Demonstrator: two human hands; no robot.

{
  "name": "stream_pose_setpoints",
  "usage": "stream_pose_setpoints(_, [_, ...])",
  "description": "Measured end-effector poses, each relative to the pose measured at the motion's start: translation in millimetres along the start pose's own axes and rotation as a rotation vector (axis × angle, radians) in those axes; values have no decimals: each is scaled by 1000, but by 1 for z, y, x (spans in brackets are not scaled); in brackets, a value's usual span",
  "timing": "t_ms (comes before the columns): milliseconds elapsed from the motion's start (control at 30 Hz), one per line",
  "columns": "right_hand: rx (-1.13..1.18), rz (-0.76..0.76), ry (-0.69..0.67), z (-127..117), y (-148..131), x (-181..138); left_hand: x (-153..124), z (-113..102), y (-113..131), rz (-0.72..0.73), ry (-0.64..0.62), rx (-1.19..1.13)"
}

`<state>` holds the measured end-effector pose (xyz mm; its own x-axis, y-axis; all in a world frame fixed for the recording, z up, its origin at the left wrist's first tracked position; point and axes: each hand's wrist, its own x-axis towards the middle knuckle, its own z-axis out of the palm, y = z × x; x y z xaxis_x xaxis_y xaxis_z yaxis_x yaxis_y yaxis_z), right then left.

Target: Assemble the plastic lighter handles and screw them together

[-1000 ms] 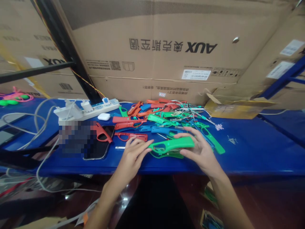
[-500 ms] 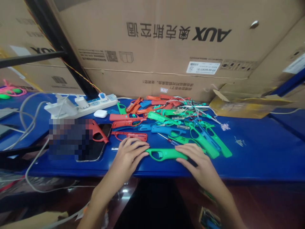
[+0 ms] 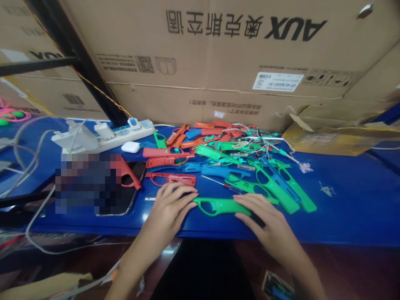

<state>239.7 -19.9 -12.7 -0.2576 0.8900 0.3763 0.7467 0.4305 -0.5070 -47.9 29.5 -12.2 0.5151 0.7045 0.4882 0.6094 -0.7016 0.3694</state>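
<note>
A green gas lighter [image 3: 218, 206] lies level between my hands near the front of the blue table. My left hand [image 3: 171, 208] grips its nozzle end, where a short metal tube [image 3: 150, 199] sticks out to the left. With thumb and fingers, my right hand [image 3: 261, 214] holds the handle end. Just behind the lighter, a screwdriver [image 3: 229, 186] rests on the table, partly hidden by my right hand. Green lighter shells [image 3: 278, 189] lie close behind that hand. A red lighter shell [image 3: 171, 179] sits beyond my left fingers.
Red, blue and green shells, wires and metal tubes form a pile [image 3: 225, 141] at the back. At left are a power strip [image 3: 125, 135], a white earphone case [image 3: 130, 147] and a phone [image 3: 133, 196] under a red shell. Large cardboard boxes [image 3: 203, 62] stand behind the table [image 3: 353, 200].
The camera view has shifted slightly. Both hands keep hold of the green gas lighter in nearly the same pose.
</note>
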Motion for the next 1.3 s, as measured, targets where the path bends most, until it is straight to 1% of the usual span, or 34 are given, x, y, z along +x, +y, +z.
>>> stream_pose_setpoints(233, [8,-17,15,2,1,-1,1,0,-1,6,-12,8])
stream_pose_setpoints(400, [-7,-40,0,2,2,0,2,-1,1,26,-31,107])
stream_pose_setpoints(533, [-120,-79,-18,-1,-2,3,2,0,9,53,-21,297])
stream_pose_setpoints(633, [-202,-110,-19,-1,-8,4,1,2,11,70,-19,378])
stream_pose_setpoints(700, [-270,-155,15,0,-11,3,1,4,10,72,-20,373])
stream_pose_setpoints(800, [-390,-231,95,5,-16,0,0,4,9,48,1,300])
stream_pose_setpoints(867, [-454,-249,109,7,-20,0,0,3,11,21,13,259])
stream_pose_setpoints(1000, [-605,-243,10,9,-32,4,1,0,20,7,29,260])
stream_pose_setpoints(1133, [-737,-245,-85,12,-44,14,2,0,33,96,53,301])
stream_pose_setpoints(1200, [-746,-208,-125,14,-45,19,4,0,36,143,76,347])
stream_pose_setpoints(1300, [-684,-151,-167,16,-43,23,8,-5,37,167,63,422])
